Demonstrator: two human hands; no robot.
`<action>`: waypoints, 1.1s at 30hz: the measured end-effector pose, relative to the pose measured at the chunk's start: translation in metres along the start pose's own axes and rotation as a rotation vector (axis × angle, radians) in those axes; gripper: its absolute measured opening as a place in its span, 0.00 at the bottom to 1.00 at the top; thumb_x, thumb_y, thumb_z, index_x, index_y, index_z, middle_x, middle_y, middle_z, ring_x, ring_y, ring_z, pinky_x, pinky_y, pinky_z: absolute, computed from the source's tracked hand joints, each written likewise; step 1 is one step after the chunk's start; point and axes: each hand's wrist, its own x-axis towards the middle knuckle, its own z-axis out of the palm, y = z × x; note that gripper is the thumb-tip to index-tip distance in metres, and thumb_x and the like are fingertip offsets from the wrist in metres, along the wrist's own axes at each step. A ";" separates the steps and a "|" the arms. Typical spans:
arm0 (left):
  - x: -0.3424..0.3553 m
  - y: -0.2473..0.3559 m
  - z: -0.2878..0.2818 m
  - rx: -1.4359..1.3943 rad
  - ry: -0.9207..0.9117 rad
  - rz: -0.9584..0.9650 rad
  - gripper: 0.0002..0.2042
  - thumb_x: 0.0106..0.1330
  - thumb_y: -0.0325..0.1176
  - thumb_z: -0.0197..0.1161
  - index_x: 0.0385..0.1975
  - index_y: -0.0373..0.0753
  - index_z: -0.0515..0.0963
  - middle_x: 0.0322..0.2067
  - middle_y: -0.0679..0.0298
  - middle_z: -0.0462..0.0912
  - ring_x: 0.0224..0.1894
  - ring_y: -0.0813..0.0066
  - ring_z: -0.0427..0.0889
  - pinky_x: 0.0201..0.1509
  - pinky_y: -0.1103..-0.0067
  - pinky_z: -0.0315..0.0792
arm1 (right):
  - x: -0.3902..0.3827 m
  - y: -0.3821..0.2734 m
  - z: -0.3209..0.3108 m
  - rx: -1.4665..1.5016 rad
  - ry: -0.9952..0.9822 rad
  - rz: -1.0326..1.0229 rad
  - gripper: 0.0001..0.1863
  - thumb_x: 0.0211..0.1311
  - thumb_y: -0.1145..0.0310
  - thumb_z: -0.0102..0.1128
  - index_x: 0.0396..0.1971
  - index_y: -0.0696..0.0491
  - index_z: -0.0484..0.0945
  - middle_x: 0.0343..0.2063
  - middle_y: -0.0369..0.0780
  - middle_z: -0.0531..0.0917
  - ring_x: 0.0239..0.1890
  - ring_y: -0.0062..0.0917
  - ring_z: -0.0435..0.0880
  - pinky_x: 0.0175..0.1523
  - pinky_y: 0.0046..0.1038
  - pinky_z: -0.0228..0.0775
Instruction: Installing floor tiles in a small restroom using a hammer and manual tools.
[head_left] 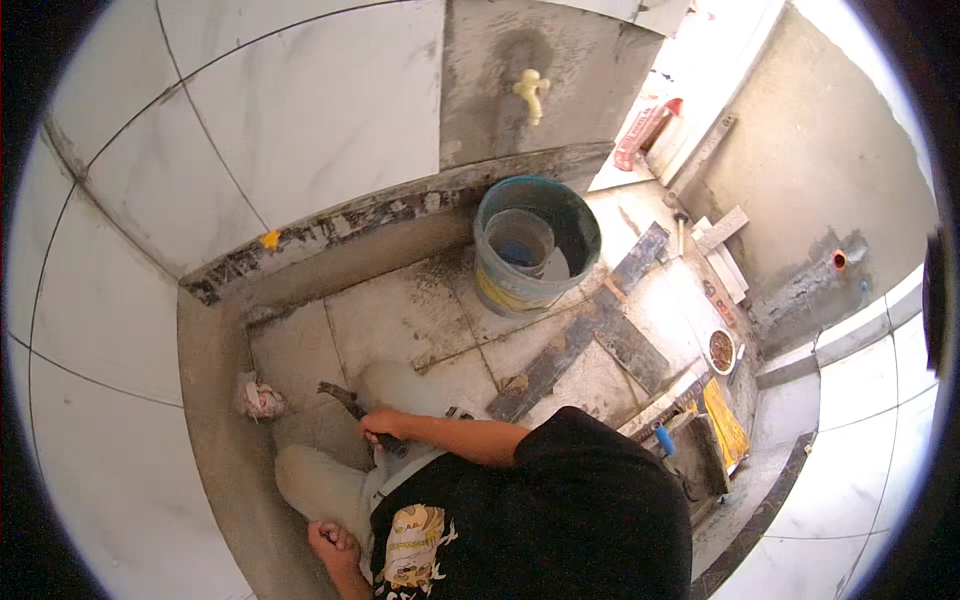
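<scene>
My right hand (384,425) is wrapped round the handle of a dark hammer (345,398). The hammer's head points away to the left, above my bent knees in pale trousers. Lower down, my left hand (335,545) is curled closed beside my left thigh. Whatever its fingers hold, if anything, is hidden. A crumpled whitish bag (262,398) lies on the floor by the left wall, a short way from the hammer's head.
A large bucket (485,275) with a smaller container inside stands by the far wall, below a cream tap (531,95). Dark flat strips (548,372) lie on the dusty floor tiles. Right are a bowl (722,350), a tool box (705,455) and tile offcuts (722,230).
</scene>
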 end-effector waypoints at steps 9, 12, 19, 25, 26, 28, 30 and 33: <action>-0.001 -0.006 -0.008 -0.005 0.139 0.073 0.11 0.60 0.41 0.56 0.18 0.49 0.65 0.12 0.74 0.61 0.10 0.84 0.52 0.12 0.84 0.51 | 0.010 0.007 -0.002 0.083 -0.101 -0.166 0.13 0.55 0.66 0.56 0.14 0.52 0.71 0.11 0.35 0.70 0.13 0.23 0.68 0.21 0.28 0.67; -0.006 -0.003 -0.011 0.371 -0.229 0.342 0.05 0.55 0.20 0.40 0.24 0.39 0.57 0.19 0.69 0.54 0.17 0.77 0.52 0.18 0.82 0.52 | 0.006 0.003 0.005 -0.039 -0.173 -0.080 0.12 0.54 0.66 0.56 0.14 0.53 0.71 0.12 0.36 0.71 0.14 0.24 0.69 0.22 0.29 0.67; -0.063 0.003 0.006 -0.113 0.456 0.523 0.08 0.62 0.40 0.58 0.29 0.44 0.70 0.17 0.74 0.60 0.15 0.86 0.55 0.16 0.86 0.52 | -0.001 0.004 0.015 -0.091 -0.212 0.081 0.12 0.54 0.67 0.53 0.15 0.54 0.71 0.16 0.37 0.74 0.19 0.24 0.73 0.29 0.28 0.68; -0.126 -0.013 -0.085 -0.543 0.496 0.687 0.08 0.58 0.40 0.60 0.32 0.43 0.74 0.21 0.73 0.65 0.19 0.85 0.59 0.20 0.88 0.55 | -0.002 0.000 0.017 0.063 -0.061 0.302 0.07 0.55 0.68 0.54 0.20 0.49 0.68 0.15 0.30 0.62 0.19 0.18 0.62 0.26 0.24 0.59; -0.134 -0.025 -0.101 -0.584 0.592 0.718 0.09 0.56 0.40 0.62 0.30 0.44 0.75 0.23 0.72 0.69 0.19 0.84 0.59 0.20 0.87 0.55 | 0.000 -0.002 0.018 -0.010 -0.059 0.322 0.09 0.54 0.68 0.54 0.19 0.48 0.66 0.14 0.30 0.62 0.17 0.18 0.61 0.24 0.24 0.58; -0.154 -0.050 -0.126 -0.789 0.675 0.801 0.08 0.53 0.37 0.65 0.27 0.44 0.73 0.22 0.71 0.71 0.18 0.85 0.62 0.17 0.86 0.55 | 0.003 -0.005 0.020 -0.043 -0.170 0.279 0.10 0.53 0.69 0.55 0.17 0.48 0.65 0.12 0.30 0.62 0.14 0.19 0.61 0.21 0.24 0.59; -0.173 -0.075 -0.143 -0.988 0.746 0.832 0.09 0.53 0.36 0.65 0.25 0.45 0.71 0.21 0.71 0.70 0.18 0.84 0.63 0.16 0.85 0.54 | 0.008 -0.011 0.023 -0.009 -0.238 0.347 0.09 0.55 0.69 0.53 0.18 0.49 0.67 0.11 0.32 0.65 0.14 0.21 0.65 0.22 0.26 0.64; -0.199 -0.110 -0.158 -1.213 0.865 0.913 0.09 0.54 0.36 0.64 0.24 0.45 0.70 0.21 0.71 0.70 0.17 0.85 0.63 0.15 0.86 0.53 | 0.014 -0.018 0.025 0.118 -0.216 0.466 0.09 0.56 0.69 0.52 0.18 0.50 0.69 0.11 0.33 0.68 0.15 0.22 0.68 0.23 0.26 0.67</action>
